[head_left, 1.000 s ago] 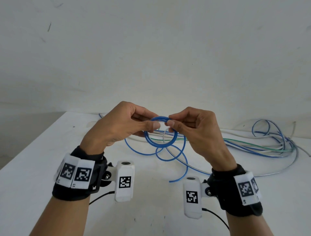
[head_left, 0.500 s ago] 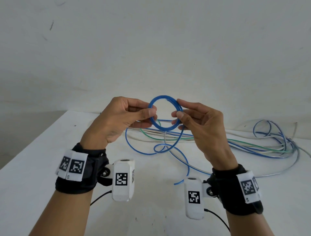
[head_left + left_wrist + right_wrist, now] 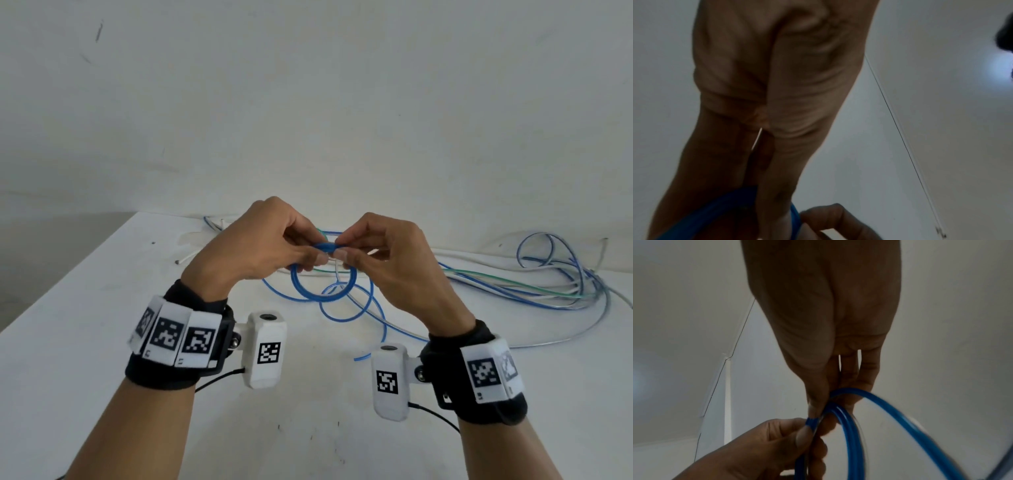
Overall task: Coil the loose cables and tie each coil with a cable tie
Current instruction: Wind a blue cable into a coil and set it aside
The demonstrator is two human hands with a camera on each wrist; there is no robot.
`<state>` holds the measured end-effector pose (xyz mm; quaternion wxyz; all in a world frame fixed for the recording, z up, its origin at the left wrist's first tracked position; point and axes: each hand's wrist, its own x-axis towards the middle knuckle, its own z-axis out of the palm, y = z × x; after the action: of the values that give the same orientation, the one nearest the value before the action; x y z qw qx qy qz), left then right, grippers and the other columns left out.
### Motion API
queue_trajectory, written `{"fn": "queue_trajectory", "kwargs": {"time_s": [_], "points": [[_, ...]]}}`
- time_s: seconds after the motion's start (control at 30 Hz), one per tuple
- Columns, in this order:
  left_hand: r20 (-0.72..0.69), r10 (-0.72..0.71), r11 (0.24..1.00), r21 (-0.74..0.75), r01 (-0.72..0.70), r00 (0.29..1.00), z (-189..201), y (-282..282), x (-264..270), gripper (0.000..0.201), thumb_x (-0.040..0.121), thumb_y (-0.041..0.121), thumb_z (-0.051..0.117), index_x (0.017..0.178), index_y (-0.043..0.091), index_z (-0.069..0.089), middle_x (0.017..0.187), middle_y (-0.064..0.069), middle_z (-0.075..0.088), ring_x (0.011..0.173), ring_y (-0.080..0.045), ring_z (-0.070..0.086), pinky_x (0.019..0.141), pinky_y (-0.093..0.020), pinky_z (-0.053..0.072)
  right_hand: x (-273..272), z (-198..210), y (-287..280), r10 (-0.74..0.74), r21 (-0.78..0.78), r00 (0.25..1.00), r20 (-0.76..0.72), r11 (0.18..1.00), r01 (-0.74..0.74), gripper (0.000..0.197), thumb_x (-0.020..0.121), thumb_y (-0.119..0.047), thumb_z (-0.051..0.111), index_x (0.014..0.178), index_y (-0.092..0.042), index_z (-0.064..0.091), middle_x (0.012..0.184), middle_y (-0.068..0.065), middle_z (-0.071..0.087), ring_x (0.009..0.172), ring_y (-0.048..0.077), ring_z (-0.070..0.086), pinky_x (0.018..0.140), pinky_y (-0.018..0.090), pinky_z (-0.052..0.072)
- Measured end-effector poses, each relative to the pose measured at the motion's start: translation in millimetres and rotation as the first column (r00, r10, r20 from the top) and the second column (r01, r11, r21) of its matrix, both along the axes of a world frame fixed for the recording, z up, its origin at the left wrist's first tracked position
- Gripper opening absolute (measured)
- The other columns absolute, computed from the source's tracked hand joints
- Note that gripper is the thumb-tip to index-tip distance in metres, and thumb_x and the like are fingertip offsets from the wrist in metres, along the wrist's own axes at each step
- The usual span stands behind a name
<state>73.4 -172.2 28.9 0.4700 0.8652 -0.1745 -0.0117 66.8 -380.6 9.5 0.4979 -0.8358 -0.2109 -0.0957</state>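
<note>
Coil: a small blue coil (image 3: 322,284) of several turns, held in the air above the counter (image 3: 102,308), between the two hands.
Left grip: left hand (image 3: 253,246) pinches the top of the coil with thumb and fingers curled.
Right grip: right hand (image 3: 387,260) pinches the same top arc, its fingertips just beside the left ones; the right wrist view shows the turns (image 3: 840,415) bunched between its thumb and fingers.
Lie from the grip: the ring hangs down and toward the person from the pinch point, its face roughly toward the head camera.
Tail: a loose blue length (image 3: 373,315) runs down from the ring to the counter, its end near the right wrist.
Tie: something thin and pale (image 3: 337,262) shows at the pinch, too small to name.
Nearer hand: both are equally on the coil.
Other cables: a loose heap (image 3: 548,284) lies on the counter to the right, well apart.
Next, as I judge: bind at the pinched arc, one hand keeping the turns together.
</note>
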Motion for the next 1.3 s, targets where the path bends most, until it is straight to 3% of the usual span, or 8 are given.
{"fn": "queue_trajectory", "kwargs": {"time_s": [0.07,0.27,0.53,0.67,0.77,0.9,1.1,1.3], "points": [[0.009,0.036,0.993,-0.111,-0.034,0.999,0,2,2,0.015,0.079,0.012,0.085,0.091,0.019,0.08,0.073,-0.005,0.077,0.071,-0.024,0.075,0.075,-0.033,0.062,2,-2,1,-0.03,0.08,0.999,0.027,0.996,0.028,0.007,0.089,-0.012,0.077,0.093,-0.018,0.075,0.084,-0.003,0.077,0.077,0.015,0.075,0.074,0.038,0.061],[-0.041,0.094,0.881,-0.462,-0.103,0.995,2,3,5,0.028,0.068,0.015,0.083,0.094,0.008,0.078,0.075,-0.013,0.076,0.067,-0.022,0.074,0.066,-0.029,0.061,2,-1,3,0.0,0.297,1.0,-0.029,0.955,0.008,0.022,0.095,-0.01,0.069,0.115,-0.019,0.073,0.092,0.004,0.079,0.079,0.021,0.077,0.071,0.033,0.063],[-0.118,0.02,0.883,-0.463,-0.073,0.993,-1,-6,6,0.038,0.064,0.016,0.084,0.099,0.003,0.077,0.075,-0.011,0.076,0.065,-0.019,0.072,0.065,-0.027,0.06,3,-2,4,-0.159,0.369,0.984,0.081,0.922,0.119,0.012,0.093,-0.011,0.072,0.099,-0.004,0.065,0.082,0.002,0.079,0.064,0.022,0.072,0.067,0.034,0.061],[-0.137,-0.027,0.891,-0.453,-0.039,0.99,-1,-7,3,0.029,0.075,0.013,0.081,0.103,0.005,0.077,0.088,-0.016,0.078,0.079,-0.024,0.075,0.074,-0.029,0.062,4,1,-1,-0.17,0.374,0.981,0.096,0.919,0.123,0.012,0.092,-0.013,0.073,0.097,-0.005,0.065,0.084,0.003,0.079,0.065,0.024,0.072,0.068,0.036,0.06],[-0.093,0.029,0.882,-0.465,-0.069,0.995,0,-7,4,0.02,0.084,0.004,0.077,0.103,0.005,0.076,0.085,-0.016,0.077,0.076,-0.023,0.075,0.071,-0.028,0.061,3,3,-2,-0.128,0.42,0.99,0.067,0.903,0.088,0.009,0.094,-0.01,0.07,0.101,-0.004,0.068,0.087,0.007,0.079,0.07,0.027,0.074,0.068,0.031,0.059],[-0.082,0.109,0.815,-0.564,-0.136,0.991,2,-5,5,0.018,0.082,0.003,0.077,0.1,0.007,0.077,0.083,-0.013,0.077,0.075,-0.02,0.075,0.069,-0.026,0.061,1,5,2,-0.08,0.477,0.997,-0.007,0.876,0.074,0.016,0.098,-0.009,0.064,0.113,-0.011,0.07,0.095,0.005,0.079,0.082,0.024,0.077,0.067,0.032,0.062],[-0.143,-0.016,0.761,-0.643,-0.081,0.99,3,-7,1,0.027,0.073,0.011,0.077,0.098,0.004,0.074,0.084,-0.013,0.076,0.078,-0.022,0.075,0.073,-0.029,0.061,-2,5,4,-0.134,0.568,0.991,0.0,0.815,0.111,0.001,0.096,-0.008,0.067,0.097,-0.007,0.067,0.088,0.009,0.079,0.076,0.026,0.077,0.064,0.032,0.062],[-0.152,-0.026,0.699,-0.709,-0.09,0.988,7,-2,0,0.028,0.07,0.013,0.076,0.097,0.005,0.075,0.083,-0.014,0.076,0.074,-0.021,0.075,0.069,-0.027,0.061,-4,10,4,-0.041,0.568,0.999,-0.024,0.822,0.047,0.017,0.093,-0.005,0.068,0.11,-0.007,0.069,0.093,0.011,0.079,0.081,0.028,0.077,0.072,0.036,0.064]]}}
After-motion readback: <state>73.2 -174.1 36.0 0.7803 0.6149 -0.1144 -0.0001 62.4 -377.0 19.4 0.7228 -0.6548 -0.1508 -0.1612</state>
